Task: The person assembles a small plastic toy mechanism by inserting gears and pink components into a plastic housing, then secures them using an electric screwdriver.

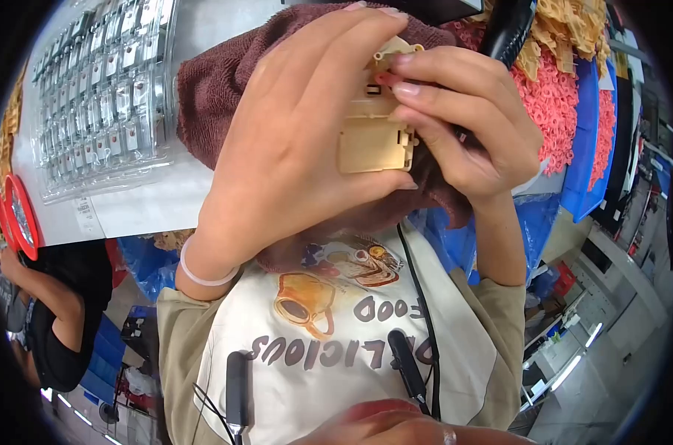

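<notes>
A beige plastic housing [377,148] with a shallow rectangular recess sits in my left hand [277,141], its fingers along the far side and its thumb under the near edge. Against the housing's upper right part, my right hand [477,119] pinches a small pink plastic piece [385,78] with thumb and fingertips. The fingers cover most of that piece, so its full shape is hidden. Beneath both hands lies a bunched maroon towel [210,96] on the white table [129,211].
Clear blister trays [103,111] of small metal parts lie at the left. On the right are heaped pink pieces [548,104], a blue bin [585,133], beige parts [573,26] and a black handle [508,33]. Another person's arm [51,293] and red-rimmed objects [21,215] are far left.
</notes>
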A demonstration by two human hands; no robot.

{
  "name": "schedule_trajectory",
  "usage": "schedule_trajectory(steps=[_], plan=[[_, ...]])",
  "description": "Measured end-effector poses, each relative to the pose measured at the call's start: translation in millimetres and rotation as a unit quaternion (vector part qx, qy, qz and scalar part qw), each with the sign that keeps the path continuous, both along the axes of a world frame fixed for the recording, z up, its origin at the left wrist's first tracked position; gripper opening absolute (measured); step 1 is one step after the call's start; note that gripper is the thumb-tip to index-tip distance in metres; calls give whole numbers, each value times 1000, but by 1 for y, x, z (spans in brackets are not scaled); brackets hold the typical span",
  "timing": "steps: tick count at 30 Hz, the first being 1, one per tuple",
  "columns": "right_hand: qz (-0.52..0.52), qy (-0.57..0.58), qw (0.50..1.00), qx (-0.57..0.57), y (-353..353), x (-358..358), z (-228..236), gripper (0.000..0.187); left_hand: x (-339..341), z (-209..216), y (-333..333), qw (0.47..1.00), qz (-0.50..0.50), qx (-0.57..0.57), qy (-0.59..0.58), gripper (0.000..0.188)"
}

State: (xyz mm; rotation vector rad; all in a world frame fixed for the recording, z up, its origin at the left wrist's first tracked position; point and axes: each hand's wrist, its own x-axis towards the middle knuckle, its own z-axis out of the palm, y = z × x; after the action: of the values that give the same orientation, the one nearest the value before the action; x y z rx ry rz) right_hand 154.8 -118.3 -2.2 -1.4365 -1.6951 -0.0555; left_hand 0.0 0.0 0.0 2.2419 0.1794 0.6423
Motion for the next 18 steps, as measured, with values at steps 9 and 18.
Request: schedule_trajectory(steps=[9,18], plan=[[-90,-80,990,-79,6,0,18,27,1,-3,8,1000,0,30,0,90],[-164,-38,966,-199,-1,-5,27,26,-1,-8,9,999,1,-38,21,89]])
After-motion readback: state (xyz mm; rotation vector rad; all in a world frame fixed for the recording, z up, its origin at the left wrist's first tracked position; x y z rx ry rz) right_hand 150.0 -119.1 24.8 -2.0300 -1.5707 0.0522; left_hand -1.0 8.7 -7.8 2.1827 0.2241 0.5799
